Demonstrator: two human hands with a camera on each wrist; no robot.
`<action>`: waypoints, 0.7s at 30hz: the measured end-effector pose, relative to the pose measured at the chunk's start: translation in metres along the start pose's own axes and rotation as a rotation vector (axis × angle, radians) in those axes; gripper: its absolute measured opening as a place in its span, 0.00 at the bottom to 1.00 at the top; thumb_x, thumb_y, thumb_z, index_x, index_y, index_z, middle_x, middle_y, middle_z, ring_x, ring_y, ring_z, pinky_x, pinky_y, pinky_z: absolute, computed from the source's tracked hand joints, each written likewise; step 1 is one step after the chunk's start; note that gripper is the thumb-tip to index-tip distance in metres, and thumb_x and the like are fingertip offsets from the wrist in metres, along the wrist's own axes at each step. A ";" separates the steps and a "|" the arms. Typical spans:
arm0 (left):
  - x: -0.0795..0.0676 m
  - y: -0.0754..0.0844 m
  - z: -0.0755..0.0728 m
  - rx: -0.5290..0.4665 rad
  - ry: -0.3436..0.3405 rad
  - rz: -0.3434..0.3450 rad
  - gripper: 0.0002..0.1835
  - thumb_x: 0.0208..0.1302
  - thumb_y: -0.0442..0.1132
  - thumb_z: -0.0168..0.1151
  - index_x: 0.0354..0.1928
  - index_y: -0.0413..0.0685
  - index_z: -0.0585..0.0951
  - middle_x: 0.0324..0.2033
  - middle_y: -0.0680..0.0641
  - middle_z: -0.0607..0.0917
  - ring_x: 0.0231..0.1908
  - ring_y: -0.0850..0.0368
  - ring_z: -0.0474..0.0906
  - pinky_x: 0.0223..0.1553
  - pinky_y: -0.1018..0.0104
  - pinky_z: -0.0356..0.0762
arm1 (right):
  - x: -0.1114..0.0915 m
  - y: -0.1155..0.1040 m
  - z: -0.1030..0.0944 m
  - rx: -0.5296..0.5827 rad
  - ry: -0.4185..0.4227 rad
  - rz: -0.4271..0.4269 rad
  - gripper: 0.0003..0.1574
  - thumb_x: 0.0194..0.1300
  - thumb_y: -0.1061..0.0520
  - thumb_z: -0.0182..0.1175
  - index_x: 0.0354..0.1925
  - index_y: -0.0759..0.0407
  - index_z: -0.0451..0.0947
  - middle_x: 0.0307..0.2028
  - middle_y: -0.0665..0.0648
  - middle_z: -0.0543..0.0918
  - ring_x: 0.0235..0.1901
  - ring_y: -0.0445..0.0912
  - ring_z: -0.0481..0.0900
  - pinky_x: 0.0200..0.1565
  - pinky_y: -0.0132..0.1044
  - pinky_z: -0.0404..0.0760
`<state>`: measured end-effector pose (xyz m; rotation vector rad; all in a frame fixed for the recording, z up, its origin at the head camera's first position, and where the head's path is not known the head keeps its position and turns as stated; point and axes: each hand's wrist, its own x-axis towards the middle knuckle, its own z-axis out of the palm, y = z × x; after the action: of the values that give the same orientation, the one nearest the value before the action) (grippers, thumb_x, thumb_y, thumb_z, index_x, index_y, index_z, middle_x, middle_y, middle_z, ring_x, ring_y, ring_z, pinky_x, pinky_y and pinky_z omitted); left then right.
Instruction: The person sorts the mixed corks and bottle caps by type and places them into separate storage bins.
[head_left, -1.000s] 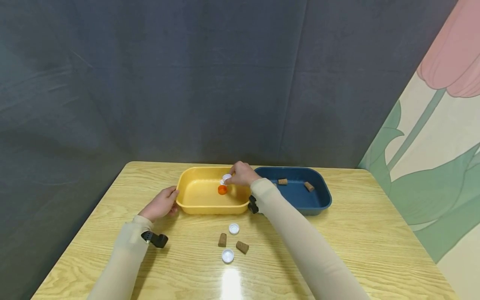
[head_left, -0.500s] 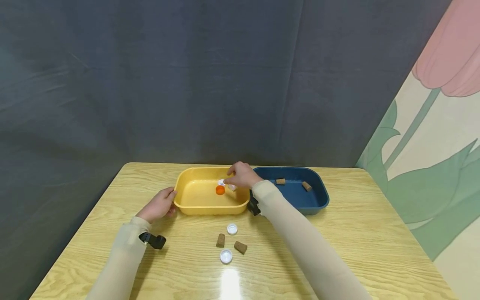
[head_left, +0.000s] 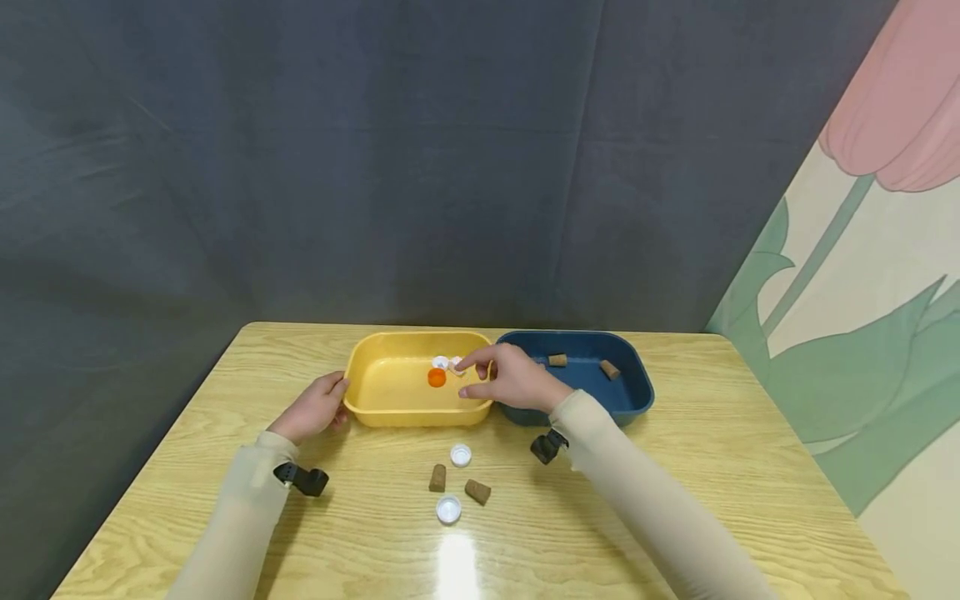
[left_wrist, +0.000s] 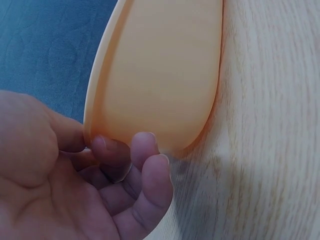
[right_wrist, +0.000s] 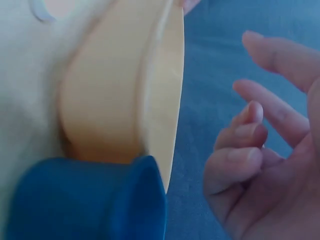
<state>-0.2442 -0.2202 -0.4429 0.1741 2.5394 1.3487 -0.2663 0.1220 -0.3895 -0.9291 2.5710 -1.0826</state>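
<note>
At the left end of the yellow tray (head_left: pixel 412 418), my left hand (head_left: pixel 311 408) pinches the rim between thumb and index finger. In the left wrist view this hand (left_wrist: pixel 95 175) has its other fingers curled beside the tray wall. My right hand (head_left: pixel 517 379) is raised over the tray's right end, thumb and index finger spread with nothing between them. Inside the tray lie an orange bottle cap (head_left: pixel 437 377), a white bottle cap (head_left: pixel 440 362) and another white cap (head_left: pixel 457 365). The right wrist view shows the right hand (right_wrist: pixel 270 150) apart from the tray walls.
A dark blue tray (head_left: pixel 637 408) adjoins the yellow one and holds a cork (head_left: pixel 557 360) and another cork (head_left: pixel 610 369). In front lie a white cap (head_left: pixel 461 455), a second white cap (head_left: pixel 448 509), an upright-looking cork (head_left: pixel 437 477) and a tilted cork (head_left: pixel 477 492).
My right hand has let go of a white cap inside the yellow tray, then drawn back up and to the right with its fingers spread. The left hand keeps its place on the rim.
</note>
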 end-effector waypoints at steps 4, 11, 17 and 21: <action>0.000 -0.001 0.000 -0.001 0.001 -0.007 0.23 0.83 0.38 0.33 0.68 0.27 0.63 0.27 0.44 0.73 0.27 0.53 0.73 0.29 0.59 0.78 | -0.026 0.003 0.007 0.065 -0.061 -0.051 0.21 0.63 0.51 0.71 0.53 0.53 0.85 0.29 0.49 0.75 0.24 0.42 0.67 0.30 0.32 0.68; 0.003 -0.005 0.001 -0.011 -0.005 -0.012 0.22 0.83 0.38 0.33 0.66 0.28 0.65 0.27 0.44 0.73 0.26 0.53 0.73 0.28 0.61 0.77 | -0.059 0.010 0.026 0.138 -0.132 -0.034 0.21 0.60 0.53 0.74 0.52 0.54 0.85 0.33 0.60 0.78 0.25 0.39 0.67 0.29 0.29 0.67; 0.004 -0.005 0.001 -0.015 -0.002 -0.010 0.23 0.83 0.38 0.33 0.67 0.28 0.64 0.27 0.45 0.72 0.26 0.54 0.73 0.27 0.63 0.77 | -0.072 0.019 0.040 0.166 -0.207 -0.026 0.25 0.57 0.52 0.75 0.53 0.57 0.85 0.36 0.63 0.79 0.25 0.36 0.68 0.29 0.27 0.69; 0.004 -0.005 0.001 -0.008 -0.002 -0.001 0.23 0.83 0.38 0.33 0.68 0.27 0.63 0.27 0.44 0.72 0.26 0.54 0.73 0.28 0.63 0.77 | -0.076 0.028 0.052 0.186 -0.249 -0.016 0.25 0.56 0.53 0.77 0.52 0.54 0.86 0.35 0.60 0.80 0.27 0.36 0.69 0.30 0.27 0.70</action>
<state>-0.2473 -0.2217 -0.4479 0.1729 2.5314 1.3577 -0.1989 0.1542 -0.4501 -0.9710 2.2257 -1.1106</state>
